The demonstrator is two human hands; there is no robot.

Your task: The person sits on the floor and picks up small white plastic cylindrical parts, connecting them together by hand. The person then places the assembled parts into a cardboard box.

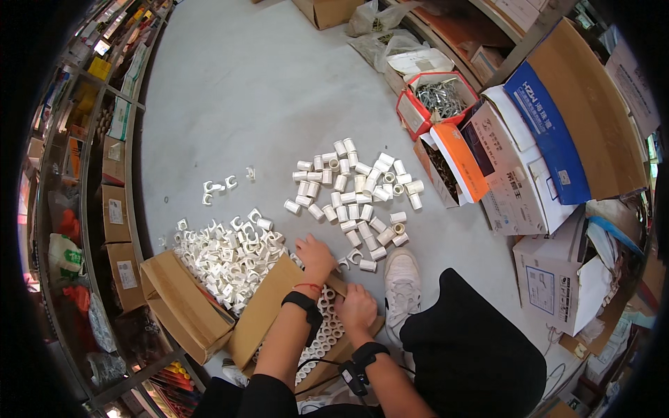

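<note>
My left hand (pixel 315 255) reaches down to the grey floor at the far edge of an opened cardboard box (pixel 268 306), fingers curled among white plastic pipe fittings; whether it grips one is hidden. My right hand (pixel 357 308) rests closed inside the box on a row of white tube fittings (pixel 323 336). A heap of white pipe clips (pixel 226 258) spills from the box onto the floor at the left. A spread of short white tube couplings (pixel 355 191) lies on the floor ahead. Both wrists wear black bands.
Shelving with boxes (pixel 115 209) runs along the left. Stacked cartons (pixel 529 160) and a red box of metal parts (pixel 435 97) stand at the right. A few stray clips (pixel 216 187) lie apart. My white shoe (pixel 402 279) is beside the box.
</note>
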